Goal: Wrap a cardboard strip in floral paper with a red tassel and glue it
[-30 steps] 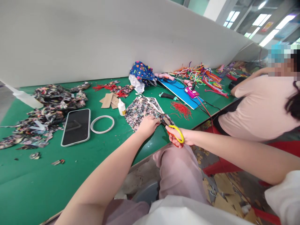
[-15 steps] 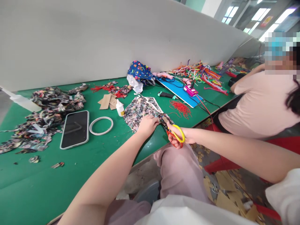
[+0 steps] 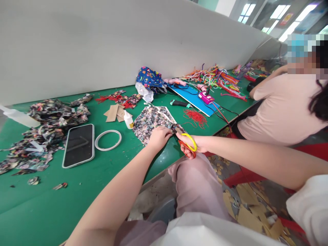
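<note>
A floral-print cloth (image 3: 147,119) lies on the green table, with a white strip along its far edge. My left hand (image 3: 159,137) rests on the cloth's near side, fingers curled onto its edge by a small piece of brown card. In my right hand (image 3: 188,150) is a pair of scissors (image 3: 194,140) with one yellow and one red-orange handle loop. Their dark blades point at the cloth edge beside my left fingertips. The blade tips are hidden by fingers and cloth. A small white glue bottle (image 3: 128,119) stands at the cloth's left.
To the left lie a phone (image 3: 79,146), a white ring (image 3: 95,145), floral scraps (image 3: 55,118) and a large squeeze bottle (image 3: 22,117). Brown cards (image 3: 112,113), red threads (image 3: 196,118), a cutter knife (image 3: 181,104) and a blue board (image 3: 191,98) lie beyond. A co-worker (image 3: 284,112) sits at right.
My right hand and the scissors have moved slightly left, closer to my left hand, and less of the blades shows. The whole view has shifted a little.
</note>
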{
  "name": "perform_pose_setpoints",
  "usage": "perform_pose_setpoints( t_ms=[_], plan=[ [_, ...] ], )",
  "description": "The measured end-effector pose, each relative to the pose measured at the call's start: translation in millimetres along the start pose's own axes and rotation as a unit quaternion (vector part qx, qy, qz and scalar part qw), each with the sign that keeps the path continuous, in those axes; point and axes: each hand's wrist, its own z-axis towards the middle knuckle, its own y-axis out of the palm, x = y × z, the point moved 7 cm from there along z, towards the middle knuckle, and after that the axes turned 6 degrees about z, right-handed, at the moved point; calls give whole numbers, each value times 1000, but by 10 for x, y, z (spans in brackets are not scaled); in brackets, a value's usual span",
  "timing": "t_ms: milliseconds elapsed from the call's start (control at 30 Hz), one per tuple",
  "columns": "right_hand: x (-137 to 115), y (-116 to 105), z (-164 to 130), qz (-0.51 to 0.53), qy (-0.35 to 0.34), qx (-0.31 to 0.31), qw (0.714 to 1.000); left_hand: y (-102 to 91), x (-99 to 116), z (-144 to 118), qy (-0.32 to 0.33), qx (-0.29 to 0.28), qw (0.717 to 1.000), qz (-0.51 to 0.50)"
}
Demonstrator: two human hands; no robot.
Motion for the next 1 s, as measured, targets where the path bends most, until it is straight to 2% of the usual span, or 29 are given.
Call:
perform_pose_setpoints(
  t_ms=[233,433,633,800,1000],
  plan=[
    [34,-22,84,8,-12,7,1000,12,-17,-4,-4,2,1000,-8],
    [18,-15,17,12,4,-6,1000,11,-48,-15,-9,12,1000,-7],
    [-33,-9,-68,6,28,-32,999,15,-41,-8,0,-1,1000,-25],
    [-74,-34,-47,-15,36,-6,999,31,-49,-19,-5,-5,1000,-26],
    [-115,-71,-17,-60,-5,19,998,46,-59,-18,-17,-18,999,-21]
  ],
)
